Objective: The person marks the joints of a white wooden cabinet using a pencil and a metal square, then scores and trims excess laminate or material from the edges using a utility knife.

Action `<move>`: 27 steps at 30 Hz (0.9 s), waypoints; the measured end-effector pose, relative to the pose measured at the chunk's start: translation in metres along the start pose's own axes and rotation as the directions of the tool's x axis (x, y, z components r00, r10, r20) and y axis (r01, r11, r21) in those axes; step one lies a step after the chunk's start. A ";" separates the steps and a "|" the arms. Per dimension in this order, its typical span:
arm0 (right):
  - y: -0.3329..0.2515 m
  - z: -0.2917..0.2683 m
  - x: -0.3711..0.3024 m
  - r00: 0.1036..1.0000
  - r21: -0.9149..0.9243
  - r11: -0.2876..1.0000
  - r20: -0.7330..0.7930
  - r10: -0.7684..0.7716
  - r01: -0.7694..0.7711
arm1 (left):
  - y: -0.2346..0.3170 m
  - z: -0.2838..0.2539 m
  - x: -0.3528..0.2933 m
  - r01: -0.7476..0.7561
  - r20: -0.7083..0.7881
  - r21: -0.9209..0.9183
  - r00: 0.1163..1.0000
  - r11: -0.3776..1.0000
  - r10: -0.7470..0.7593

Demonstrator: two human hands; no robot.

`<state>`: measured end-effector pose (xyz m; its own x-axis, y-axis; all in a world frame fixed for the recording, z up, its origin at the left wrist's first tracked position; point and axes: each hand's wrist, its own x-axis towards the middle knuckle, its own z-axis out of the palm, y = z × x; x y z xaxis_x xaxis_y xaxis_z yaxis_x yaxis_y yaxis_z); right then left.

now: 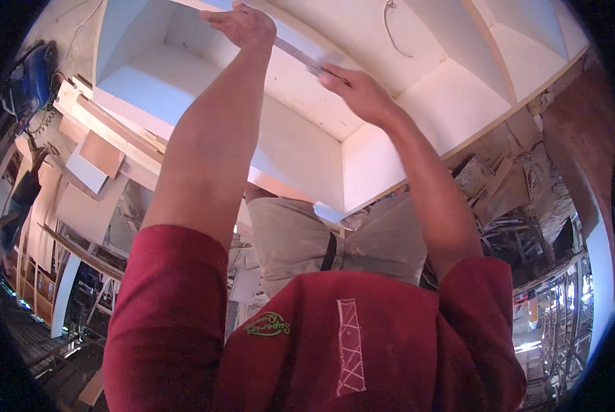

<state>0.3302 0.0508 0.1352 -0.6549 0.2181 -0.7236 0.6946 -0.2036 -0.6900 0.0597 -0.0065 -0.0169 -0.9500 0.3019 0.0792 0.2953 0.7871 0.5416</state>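
Observation:
My left hand point(244, 26) is over a white divider in an open cabinet point(300, 130), its fingers stretched out to the left. The heel of that hand is beside the end of a thin grey strip point(297, 53); whether it presses on it I cannot tell. My right hand point(362, 95) is closed around the strip's other end, where a narrow dark part shows by the fingers. The strip slants along the divider's edge, and its exact kind is unclear. The cabinet has several white compartments and stands or lies right in front of my legs.
A blue machine point(38, 79) with a coiled cord is at the far left. Wooden boards point(108, 147) lean beside the cabinet. Scrap wood and debris point(507, 185) lie at the right, near a brown panel point(582, 137). A thin cable point(388, 31) hangs inside the cabinet.

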 end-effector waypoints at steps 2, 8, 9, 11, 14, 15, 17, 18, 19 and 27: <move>0.043 -0.013 -0.050 0.993 0.005 0.993 -0.006 0.118 -0.118 | 0.004 -0.003 -0.007 0.068 0.020 0.033 0.997 0.997 -0.069; 0.041 -0.006 -0.028 0.991 0.033 0.994 -0.083 0.109 -0.107 | 0.059 -0.028 -0.030 0.259 0.178 -0.206 0.958 0.944 -0.224; 0.007 -0.001 0.004 0.996 0.066 0.994 -0.026 0.089 -0.087 | 0.050 -0.035 -0.025 0.248 0.167 -0.338 0.965 0.908 -0.201; -0.073 0.019 0.063 0.999 0.090 0.996 0.034 -0.018 0.015 | -0.014 -0.072 0.001 0.216 0.378 -0.545 0.926 0.810 0.007; -0.086 0.001 0.090 0.999 0.060 0.998 0.024 0.022 -0.023 | -0.030 -0.131 -0.066 0.256 0.465 -0.578 0.883 0.775 0.056; -0.087 -0.001 0.087 0.995 0.080 0.993 0.061 0.080 -0.085 | -0.035 -0.158 -0.091 0.384 0.548 -0.594 0.837 0.707 0.005; -0.074 -0.003 0.034 0.989 0.030 0.989 0.011 0.144 -0.144 | -0.060 -0.229 -0.132 0.443 0.584 -0.518 0.808 0.732 -0.076; -0.047 -0.014 0.005 0.988 0.036 0.988 -0.007 0.154 -0.153 | -0.063 -0.263 -0.150 0.375 0.613 -0.451 0.790 0.810 -0.024; -0.013 -0.025 -0.026 0.985 0.043 0.984 -0.028 0.172 -0.170 | -0.059 -0.290 -0.171 0.413 0.607 -0.425 0.790 0.805 -0.084; 0.031 -0.004 -0.075 0.999 0.083 0.996 -0.038 0.016 -0.013 | -0.113 -0.459 -0.264 -0.287 0.793 0.076 0.598 0.955 0.116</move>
<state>0.4024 0.0313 0.1681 -0.6321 0.2505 -0.7333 0.6758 -0.2846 -0.6799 0.2305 -0.4222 0.2852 -0.4535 0.6986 -0.5535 0.5623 0.7061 0.4304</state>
